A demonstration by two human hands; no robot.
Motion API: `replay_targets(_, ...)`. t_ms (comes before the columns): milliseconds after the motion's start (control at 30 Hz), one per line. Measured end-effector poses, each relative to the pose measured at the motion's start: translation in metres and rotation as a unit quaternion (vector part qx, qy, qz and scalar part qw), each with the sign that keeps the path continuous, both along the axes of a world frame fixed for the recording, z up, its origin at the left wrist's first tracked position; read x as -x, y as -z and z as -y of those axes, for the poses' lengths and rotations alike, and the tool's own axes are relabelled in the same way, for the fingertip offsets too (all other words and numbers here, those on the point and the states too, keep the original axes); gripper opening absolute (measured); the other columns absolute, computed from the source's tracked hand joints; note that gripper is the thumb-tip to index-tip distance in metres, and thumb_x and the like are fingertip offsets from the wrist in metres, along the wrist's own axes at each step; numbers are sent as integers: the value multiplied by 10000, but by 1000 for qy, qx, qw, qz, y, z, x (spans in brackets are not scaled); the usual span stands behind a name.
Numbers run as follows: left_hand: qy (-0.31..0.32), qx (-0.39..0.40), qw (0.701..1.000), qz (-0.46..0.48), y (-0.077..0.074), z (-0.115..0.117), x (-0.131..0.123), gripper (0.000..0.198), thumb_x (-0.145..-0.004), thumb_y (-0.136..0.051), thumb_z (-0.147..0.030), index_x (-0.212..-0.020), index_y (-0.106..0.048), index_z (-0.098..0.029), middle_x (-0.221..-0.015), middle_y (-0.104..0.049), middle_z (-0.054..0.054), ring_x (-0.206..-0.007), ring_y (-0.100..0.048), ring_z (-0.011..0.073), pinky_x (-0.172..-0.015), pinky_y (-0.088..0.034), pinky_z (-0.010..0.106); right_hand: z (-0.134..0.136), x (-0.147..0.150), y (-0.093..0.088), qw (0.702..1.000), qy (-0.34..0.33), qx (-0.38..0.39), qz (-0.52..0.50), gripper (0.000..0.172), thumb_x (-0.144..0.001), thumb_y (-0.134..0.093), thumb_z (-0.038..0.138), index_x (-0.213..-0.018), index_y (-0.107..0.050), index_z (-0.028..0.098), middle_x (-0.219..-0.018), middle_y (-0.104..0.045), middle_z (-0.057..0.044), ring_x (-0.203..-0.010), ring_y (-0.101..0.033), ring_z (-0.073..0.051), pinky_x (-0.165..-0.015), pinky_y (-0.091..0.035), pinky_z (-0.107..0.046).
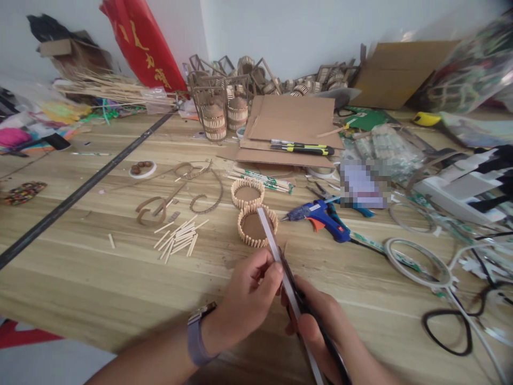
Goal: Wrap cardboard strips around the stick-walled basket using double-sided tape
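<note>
My left hand [250, 299], with a watch on its wrist, pinches a narrow white strip [273, 243] between thumb and fingers. The strip runs from over the nearer round stick-walled tray [251, 220] down past my right hand [324, 315]. That hand is closed around what look like black-handled scissors [303, 306], lying along the strip; their shape is largely covered. Its thumb crosses the strip. A second such tray [246, 193] touches the nearer one from behind. Both have brown bases and rims of short upright wooden sticks.
To the right lie a blue glue gun [331, 219] and a white tape ring [419, 262]. Loose sticks [180, 238] and curled brown strips [206, 195] are at left. Behind, a utility knife [302, 148] rests on cardboard [292, 117], near stick-built lanterns [214, 122]. A black bar [92, 174] crosses the left side.
</note>
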State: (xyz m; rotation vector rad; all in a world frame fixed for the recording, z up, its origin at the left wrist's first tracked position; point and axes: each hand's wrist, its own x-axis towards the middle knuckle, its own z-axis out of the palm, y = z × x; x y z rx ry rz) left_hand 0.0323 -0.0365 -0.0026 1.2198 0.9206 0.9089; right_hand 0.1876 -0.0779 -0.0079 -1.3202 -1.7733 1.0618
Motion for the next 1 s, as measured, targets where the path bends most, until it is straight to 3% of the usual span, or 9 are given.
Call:
replay_targets(233,-10,-6,999,-34,5,0,1,303,-948,-480,-384,-708,-444,-203,-612,-414,-48,-568,-407,109,-526,-340,223,0,0,4,999,5,43,-15,820,-699,-240,958,-778,-548,201,-590,-517,20,-486,-470,-127,-449,-404,-245)
replay_targets(333,-9,-17,999,-29,1,-4,2,289,-928,-487,-384,-706,-455,-201,-626,-423,-43,-580,-417,114,-539,-353,230,0,0,3,999,6,34,-14,777,-750,-265,922,-789,-553,201,-607,-539,8,-517,-477,-133,-474,-416,-243)
replay_targets(567,-92,-36,994,-42,-8,-15,8,320,-927,-483,-367,-660,-393,-214,-575,-372,-60,-542,-365,107,-519,-313,226,0,2,4,999,-15,51,-10,750,-738,-272,931,-737,-484,212,-579,-447,44,-509,-385,-107,-466,-314,-228)
replay_targets(1000,-52,-49,996,-54,-2,-7,5,335,-960,-474,-407,-698,-402,-211,-611,-361,-58,-560,-338,108,-520,-299,226,-1,-1,5,999,-11,36,4,760,-728,-239,938,-717,-463,212,-580,-469,35,-500,-382,-107,-456,-327,-233)
